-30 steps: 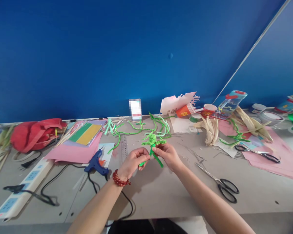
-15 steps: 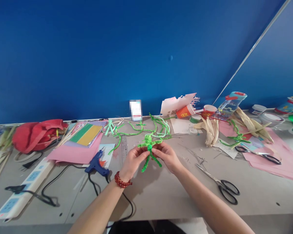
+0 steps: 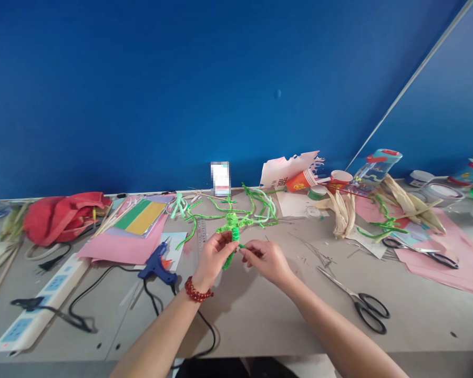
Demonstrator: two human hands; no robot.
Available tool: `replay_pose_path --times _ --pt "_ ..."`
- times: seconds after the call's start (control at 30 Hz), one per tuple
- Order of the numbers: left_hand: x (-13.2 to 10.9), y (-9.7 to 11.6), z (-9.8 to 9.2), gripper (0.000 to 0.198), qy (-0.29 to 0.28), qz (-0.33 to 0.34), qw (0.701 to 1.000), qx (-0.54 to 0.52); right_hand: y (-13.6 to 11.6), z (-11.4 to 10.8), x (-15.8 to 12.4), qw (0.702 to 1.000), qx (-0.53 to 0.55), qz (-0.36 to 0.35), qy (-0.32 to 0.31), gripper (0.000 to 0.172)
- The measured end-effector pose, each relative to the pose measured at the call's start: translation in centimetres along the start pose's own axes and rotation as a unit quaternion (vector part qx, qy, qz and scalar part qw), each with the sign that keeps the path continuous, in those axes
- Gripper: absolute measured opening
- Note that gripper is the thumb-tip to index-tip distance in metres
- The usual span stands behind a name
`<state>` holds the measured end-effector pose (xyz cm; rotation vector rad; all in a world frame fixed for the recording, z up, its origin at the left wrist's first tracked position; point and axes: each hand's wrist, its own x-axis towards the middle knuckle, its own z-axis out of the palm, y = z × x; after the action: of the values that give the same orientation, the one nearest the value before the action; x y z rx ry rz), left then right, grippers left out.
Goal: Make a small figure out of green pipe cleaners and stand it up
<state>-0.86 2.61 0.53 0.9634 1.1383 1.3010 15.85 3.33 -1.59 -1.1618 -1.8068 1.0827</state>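
A small figure twisted from bright green pipe cleaner (image 3: 232,229) has a round head and outstretched arms. My left hand (image 3: 214,256) grips it around the body, and one leg hangs down below the fingers. My right hand (image 3: 268,261) sits just to the right, its fingertips pinching a short green strand (image 3: 242,246) that runs from the figure. A red bead bracelet (image 3: 197,290) circles my left wrist. Part of the figure's lower body is hidden by my fingers.
Loose green pipe cleaners (image 3: 260,207) lie just beyond the figure, beside a steel ruler (image 3: 201,236). A blue glue gun (image 3: 155,266) lies left of my hands, black scissors (image 3: 362,307) right. Its black cord crosses the table under my left forearm.
The figure has shifted up and left and now looks narrower. My right hand has moved apart to the right, holding only the strand's end.
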Motion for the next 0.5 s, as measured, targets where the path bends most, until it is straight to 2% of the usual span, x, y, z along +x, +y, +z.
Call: replay_pose_path --times 0.13,0.33,0.43,0.5 --pt "0.10 -0.30 0.08 0.030 0.012 -0.009 1.000 -0.019 -0.56 0.23 -0.29 0.998 -0.050 -0.016 0.017 0.036" --pt "0.08 -0.56 -0.01 0.026 -0.009 -0.007 1.000 -0.014 -0.66 0.89 -0.75 0.995 -0.085 -0.044 0.042 0.042" --pt "0.03 -0.36 -0.11 0.025 -0.022 -0.006 1.000 -0.016 -0.61 0.51 -0.62 0.997 -0.031 -0.056 0.037 0.037" --pt "-0.07 -0.21 -0.10 0.025 -0.032 -0.009 0.999 -0.020 -0.50 0.12 -0.30 0.996 0.066 -0.039 0.040 0.031"
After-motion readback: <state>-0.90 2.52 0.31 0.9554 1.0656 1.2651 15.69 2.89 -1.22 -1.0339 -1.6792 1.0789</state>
